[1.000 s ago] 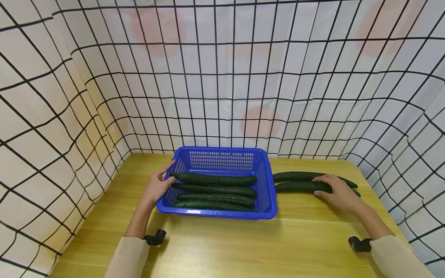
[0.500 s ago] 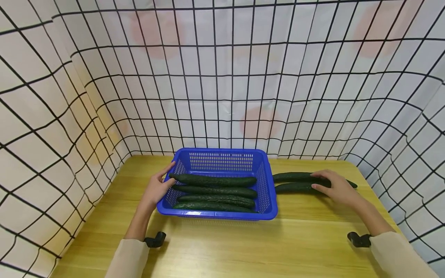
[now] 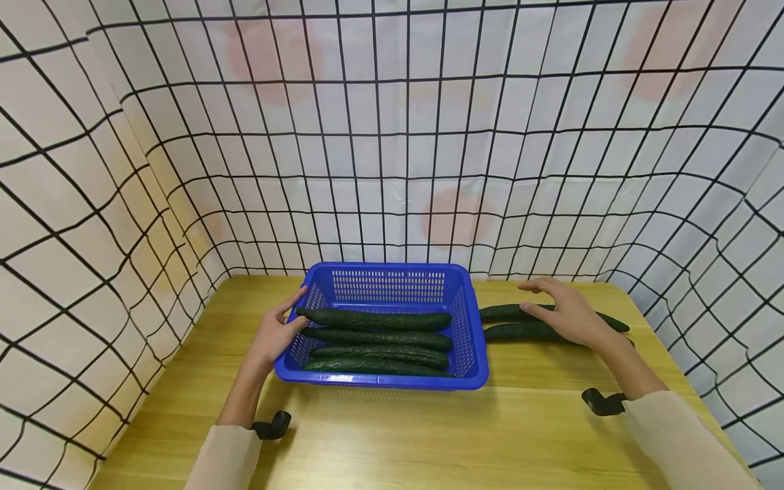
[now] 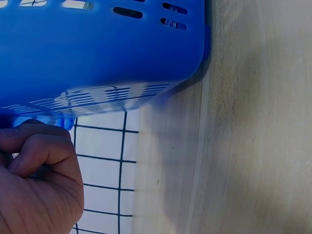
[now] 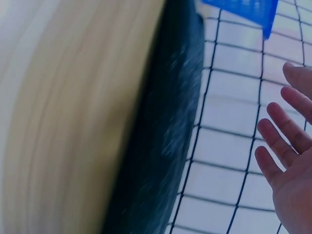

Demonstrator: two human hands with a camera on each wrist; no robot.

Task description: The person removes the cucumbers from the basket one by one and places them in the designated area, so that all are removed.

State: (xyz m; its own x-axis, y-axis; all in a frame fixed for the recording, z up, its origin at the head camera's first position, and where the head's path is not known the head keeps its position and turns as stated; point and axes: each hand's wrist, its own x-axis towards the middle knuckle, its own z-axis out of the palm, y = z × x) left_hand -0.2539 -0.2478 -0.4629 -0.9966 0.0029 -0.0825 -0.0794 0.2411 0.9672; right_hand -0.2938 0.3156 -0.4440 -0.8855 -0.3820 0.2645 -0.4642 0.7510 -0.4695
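Wood-grain counter (image 3: 392,435) here, bare boards at the near side, with a pale left sleeve (image 3: 223,456) and right sleeve (image 3: 686,439) coming in over it, each with a little black gadget (image 3: 273,426) at the wrist. Past that is a blue plastic basket (image 3: 380,381) with four dark green cucumbers inside, the nearest one (image 3: 373,366) close to the front wall, all lying lengthwise side by side. Left hand (image 3: 272,337) has the basket's left rim, thumb hooked over the inside; its tip is right by the left ends of the two farther cucumbers, can't tell if it's touching. Off to the right, two more cucumbers lie on the counter, a near one (image 3: 520,331) and a far one (image 3: 505,312), left ends up against or just beside the basket. Right hand (image 3: 572,316) is over that pair, fingers (image 5: 279,142) spread and holding nothing, tips reaching beyond the far one; the right wrist view shows them apart from the cucumber. Farthest back is a white wall covering (image 3: 392,156) with a black grid and faded pinkish blobs.
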